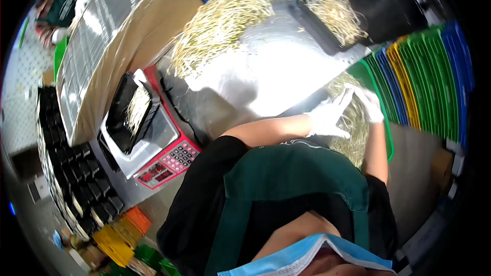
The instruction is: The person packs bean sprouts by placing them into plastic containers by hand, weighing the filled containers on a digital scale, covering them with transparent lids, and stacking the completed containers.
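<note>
Both my hands wear white gloves and are over a green basket filled with bean sprouts. My left hand reaches in from the left, its fingers and thumb spread apart over the sprouts. At the basket's far right side is my right hand, its fingers stretched toward the left hand's fingertips. The fingertips of the two hands nearly meet. Nothing gripped shows in either hand. A steel work table lies beyond, with a heap of pale bean sprouts on it.
Left of me a red scale carries black trays with some sprouts. Behind it stands a plastic-wrapped carton. A black container with sprouts sits at the back right, near stacked coloured crates. Another person is at far left.
</note>
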Demonstrator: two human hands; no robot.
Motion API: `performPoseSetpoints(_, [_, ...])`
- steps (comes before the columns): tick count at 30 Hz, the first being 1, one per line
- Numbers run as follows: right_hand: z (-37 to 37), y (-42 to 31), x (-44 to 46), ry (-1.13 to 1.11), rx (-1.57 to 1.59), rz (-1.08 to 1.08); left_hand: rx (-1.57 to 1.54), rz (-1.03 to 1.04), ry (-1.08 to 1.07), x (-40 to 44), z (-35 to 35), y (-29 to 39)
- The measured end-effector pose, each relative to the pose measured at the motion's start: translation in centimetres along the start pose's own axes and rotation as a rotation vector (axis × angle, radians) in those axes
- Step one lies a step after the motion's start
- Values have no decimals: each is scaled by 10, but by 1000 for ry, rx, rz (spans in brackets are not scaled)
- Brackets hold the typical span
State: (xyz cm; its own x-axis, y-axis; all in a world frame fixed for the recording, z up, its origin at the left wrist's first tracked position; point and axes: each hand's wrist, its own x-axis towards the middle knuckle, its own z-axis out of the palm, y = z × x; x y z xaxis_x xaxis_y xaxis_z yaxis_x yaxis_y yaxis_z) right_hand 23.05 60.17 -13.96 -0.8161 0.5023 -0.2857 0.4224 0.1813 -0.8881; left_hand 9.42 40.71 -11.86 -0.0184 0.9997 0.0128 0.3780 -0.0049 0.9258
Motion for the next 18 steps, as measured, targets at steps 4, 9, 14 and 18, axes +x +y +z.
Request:
performPoseSetpoints(4, [-59, 117, -138, 343, 119, 195, 176, 101, 250, 12, -46, -13])
performPoseSetpoints(9, [-55, 107, -199, 802, 117, 440, 619, -267, 382, 49, -104, -38])
performPoseSetpoints(14, [-69, 106, -124, 653, 43, 288, 0, 129, -445, 8, -10, -9])
performPoseSetpoints(18, [-32, 36, -61, 319, -292, 170, -39, -81, -138, -52, -55, -11])
